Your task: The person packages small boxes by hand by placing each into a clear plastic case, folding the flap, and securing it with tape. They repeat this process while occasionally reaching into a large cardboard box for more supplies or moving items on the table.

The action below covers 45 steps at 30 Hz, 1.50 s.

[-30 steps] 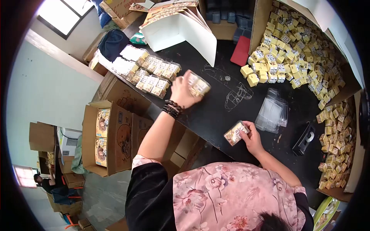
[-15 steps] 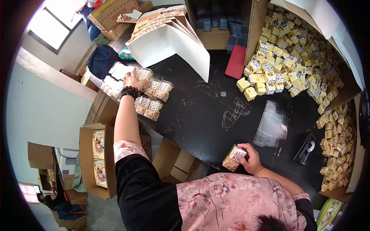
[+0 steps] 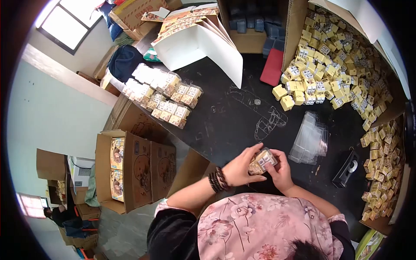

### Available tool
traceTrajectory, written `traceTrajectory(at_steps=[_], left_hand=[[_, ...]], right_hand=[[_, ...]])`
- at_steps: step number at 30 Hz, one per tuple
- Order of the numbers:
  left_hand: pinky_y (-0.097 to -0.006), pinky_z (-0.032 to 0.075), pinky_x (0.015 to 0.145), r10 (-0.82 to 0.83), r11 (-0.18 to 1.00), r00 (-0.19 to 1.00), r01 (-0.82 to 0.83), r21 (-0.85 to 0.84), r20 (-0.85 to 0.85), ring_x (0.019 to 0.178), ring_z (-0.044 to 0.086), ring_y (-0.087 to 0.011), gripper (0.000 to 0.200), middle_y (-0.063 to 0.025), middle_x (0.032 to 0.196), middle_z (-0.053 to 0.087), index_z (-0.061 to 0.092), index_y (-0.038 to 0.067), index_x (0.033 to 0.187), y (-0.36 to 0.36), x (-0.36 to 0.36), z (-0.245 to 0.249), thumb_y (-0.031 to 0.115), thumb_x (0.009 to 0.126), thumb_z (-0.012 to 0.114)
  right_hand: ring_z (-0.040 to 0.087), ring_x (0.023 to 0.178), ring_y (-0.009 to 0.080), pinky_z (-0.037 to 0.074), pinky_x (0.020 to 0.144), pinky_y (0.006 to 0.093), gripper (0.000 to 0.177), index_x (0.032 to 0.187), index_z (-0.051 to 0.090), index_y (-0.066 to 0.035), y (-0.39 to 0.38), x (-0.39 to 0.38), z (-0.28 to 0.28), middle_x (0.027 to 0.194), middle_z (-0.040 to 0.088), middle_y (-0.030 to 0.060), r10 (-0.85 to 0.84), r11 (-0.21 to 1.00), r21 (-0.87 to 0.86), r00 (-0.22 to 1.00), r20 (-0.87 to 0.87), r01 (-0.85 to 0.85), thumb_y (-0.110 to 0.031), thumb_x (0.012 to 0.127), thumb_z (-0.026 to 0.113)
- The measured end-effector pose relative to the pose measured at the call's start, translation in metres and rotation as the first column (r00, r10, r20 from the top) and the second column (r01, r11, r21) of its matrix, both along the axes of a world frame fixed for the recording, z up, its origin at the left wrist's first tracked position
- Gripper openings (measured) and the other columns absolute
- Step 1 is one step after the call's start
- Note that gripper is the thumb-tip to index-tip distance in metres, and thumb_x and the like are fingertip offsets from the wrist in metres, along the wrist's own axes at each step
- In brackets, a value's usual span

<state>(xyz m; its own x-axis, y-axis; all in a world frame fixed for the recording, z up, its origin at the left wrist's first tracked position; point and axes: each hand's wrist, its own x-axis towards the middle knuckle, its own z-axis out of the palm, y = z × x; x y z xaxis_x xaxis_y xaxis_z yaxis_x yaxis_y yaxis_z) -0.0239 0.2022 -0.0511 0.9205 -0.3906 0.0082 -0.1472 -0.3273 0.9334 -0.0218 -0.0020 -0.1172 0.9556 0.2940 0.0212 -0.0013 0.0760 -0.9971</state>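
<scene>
Between my two hands is a clear pack of small printed boxes (image 3: 261,160), held near the table's front edge. My left hand (image 3: 239,168), with a dark bead bracelet at its wrist, wraps the pack's left side. From the right, my right hand (image 3: 281,172) grips it, thumb on the front. Flat clear plastic sleeves (image 3: 308,141) lie fanned just right of the hands. Several finished-looking clear packs (image 3: 171,113) sit grouped at the table's left end. Farther right, loose small yellow boxes (image 3: 310,82) spill from a carton.
A black tape dispenser (image 3: 345,168) stands at the right. Beside the carton lies a red flat case (image 3: 272,67). Folded white printed card (image 3: 203,45) stands at the back. More small boxes (image 3: 381,169) fill a right-hand carton. Open cartons (image 3: 134,169) stand on the floor, left.
My left hand has left the packs at the table's left end and come to the pack in my right hand. Both hands now hold it, slightly raised. The view has shifted a little.
</scene>
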Motion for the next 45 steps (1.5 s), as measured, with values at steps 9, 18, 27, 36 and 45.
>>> traceTrajectory(at_steps=[9, 18, 27, 36, 45], left_hand=[[-0.0388, 0.051, 0.084, 0.642, 0.64, 0.63, -0.754, 0.146, 0.437, 0.095, 0.063, -0.0329, 0.05, -0.0211, 0.106, 0.062, 0.058, 0.0, 0.114, 0.157, 0.1, 0.028, 0.021, 0.072, 0.076], [-0.0455, 0.038, 0.101, 0.299, 0.089, 0.581, -0.807, 0.584, 0.757, 0.114, 0.05, -0.0337, 0.041, -0.0146, 0.118, 0.057, 0.07, 0.01, 0.111, 0.241, 0.164, -0.003, 0.033, 0.077, 0.072], [-0.0442, 0.038, 0.1, 0.127, 0.859, 0.895, -0.315, 0.404, 0.427, 0.116, 0.047, -0.0365, 0.06, -0.0179, 0.123, 0.053, 0.06, 0.003, 0.122, -0.111, 0.089, -0.061, 0.046, 0.081, 0.073], [-0.0463, 0.04, 0.094, 0.308, 0.737, 0.871, -0.473, 0.483, 0.383, 0.112, 0.047, -0.0344, 0.054, -0.0141, 0.118, 0.05, 0.055, 0.006, 0.101, -0.199, 0.104, -0.08, 0.034, 0.067, 0.086], [-0.0407, 0.04, 0.099, 0.117, 0.984, 0.885, -0.163, 0.065, 0.45, 0.125, 0.041, -0.0327, 0.065, -0.0214, 0.135, 0.04, 0.044, 0.006, 0.135, -0.209, -0.014, 0.009, 0.009, 0.079, 0.076]], right_hand=[[0.055, 0.097, 0.011, 0.052, 0.085, 0.0265, 0.034, 0.129, 0.044, -0.002, -0.021, -0.006, 0.013, 0.115, 0.051, 0.0065, 0.026, 0.999, -0.024, 0.995, -0.096, -0.028, -0.011, 0.098, 0.057], [0.052, 0.082, 0.0088, 0.047, 0.067, 0.0212, 0.029, 0.121, 0.052, -0.002, -0.063, -0.018, 0.008, 0.114, 0.049, 0.0051, -0.189, 0.977, -0.101, 0.981, -0.03, 0.185, -0.005, 0.093, 0.061], [0.057, 0.083, 0.0122, 0.048, 0.07, 0.0249, 0.02, 0.113, 0.059, -0.004, -0.11, -0.049, 0.042, 0.109, 0.053, 0.0061, -0.111, 0.938, -0.313, 0.984, 0.138, 0.149, -0.008, 0.093, 0.062], [0.06, 0.082, 0.0142, 0.05, 0.07, 0.0267, 0.022, 0.113, 0.057, 0.0, -0.154, -0.075, 0.038, 0.106, 0.055, 0.0094, -0.227, 0.908, -0.314, 0.956, 0.187, 0.277, -0.009, 0.094, 0.061], [0.066, 0.082, 0.0125, 0.055, 0.076, 0.0275, 0.018, 0.104, 0.057, 0.003, -0.161, -0.046, 0.047, 0.088, 0.067, 0.0061, -0.308, 0.922, 0.165, 0.921, -0.239, 0.351, -0.013, 0.102, 0.05]])
